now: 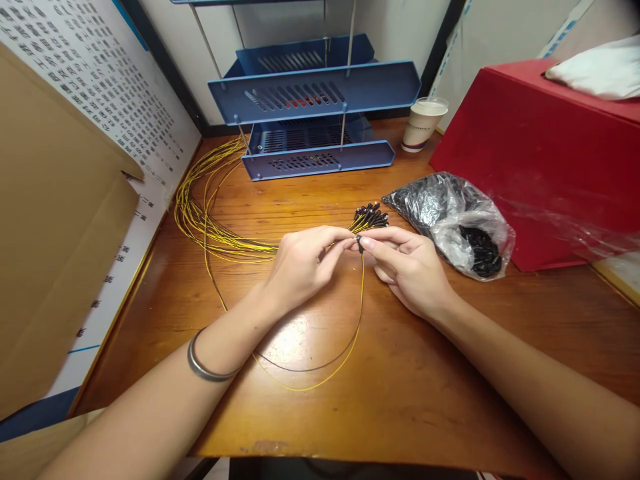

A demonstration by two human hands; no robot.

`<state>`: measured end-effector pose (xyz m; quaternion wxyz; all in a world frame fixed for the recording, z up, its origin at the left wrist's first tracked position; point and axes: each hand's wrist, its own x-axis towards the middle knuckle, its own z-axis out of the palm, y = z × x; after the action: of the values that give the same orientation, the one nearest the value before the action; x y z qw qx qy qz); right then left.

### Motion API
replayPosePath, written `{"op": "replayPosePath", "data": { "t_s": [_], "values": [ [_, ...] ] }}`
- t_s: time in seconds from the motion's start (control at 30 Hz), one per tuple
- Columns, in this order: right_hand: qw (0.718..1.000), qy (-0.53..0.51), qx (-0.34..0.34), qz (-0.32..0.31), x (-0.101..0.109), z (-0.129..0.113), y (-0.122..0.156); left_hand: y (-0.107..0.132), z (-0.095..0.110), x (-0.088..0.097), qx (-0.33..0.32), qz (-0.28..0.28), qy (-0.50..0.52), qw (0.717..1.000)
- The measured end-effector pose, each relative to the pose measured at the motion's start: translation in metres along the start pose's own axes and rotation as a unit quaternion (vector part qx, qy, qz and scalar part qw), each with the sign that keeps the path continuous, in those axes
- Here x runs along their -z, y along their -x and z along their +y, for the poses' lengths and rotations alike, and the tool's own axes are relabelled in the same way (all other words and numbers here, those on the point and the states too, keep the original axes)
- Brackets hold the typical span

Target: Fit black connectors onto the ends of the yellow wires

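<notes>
Between my two hands, at the middle of the desk, is a small black connector piece (360, 245) on the end of a thin yellow-and-black wire (362, 293). My right hand (413, 267) pinches it between thumb and forefinger. The fingertips of my left hand (313, 260) are closed at the same spot, and what exactly they grip there is too small to make out. The wire loops down toward me and back under my left forearm. Just behind my fingertips lies a bunch of black-tipped wire ends (370, 215), whose yellow-and-black wires (235, 247) run left into a large coil.
Right of the hands, an open clear plastic bag (445, 207) holds many small black parts (480, 252). A red box (545, 160) and a paper cup (424, 125) stand behind it. Blue tiered trays (315, 93) are at the back, with cardboard (60, 233) at left.
</notes>
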<state>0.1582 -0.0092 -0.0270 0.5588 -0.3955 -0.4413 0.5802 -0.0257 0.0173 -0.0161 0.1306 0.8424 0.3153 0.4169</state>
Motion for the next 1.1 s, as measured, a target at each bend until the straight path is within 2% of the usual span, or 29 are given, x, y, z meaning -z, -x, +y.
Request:
{"op": "replayPosePath", "data": {
  "t_s": [0.2,0.53,1.1],
  "values": [
    [1.000,0.028,-0.002,0.011,0.0015,-0.0014,0.0010,-0.0012,-0.0013,0.0019,-0.019,-0.017,-0.023,0.999],
    [1.000,0.030,0.001,-0.006,0.0001,-0.0039,0.0003,0.0011,-0.0014,0.0039,-0.046,-0.028,-0.102,0.993],
    [0.999,0.041,-0.008,0.004,-0.0017,-0.0043,0.0009,0.0029,-0.0018,0.0044,-0.053,-0.031,-0.108,0.992]
  ]
}}
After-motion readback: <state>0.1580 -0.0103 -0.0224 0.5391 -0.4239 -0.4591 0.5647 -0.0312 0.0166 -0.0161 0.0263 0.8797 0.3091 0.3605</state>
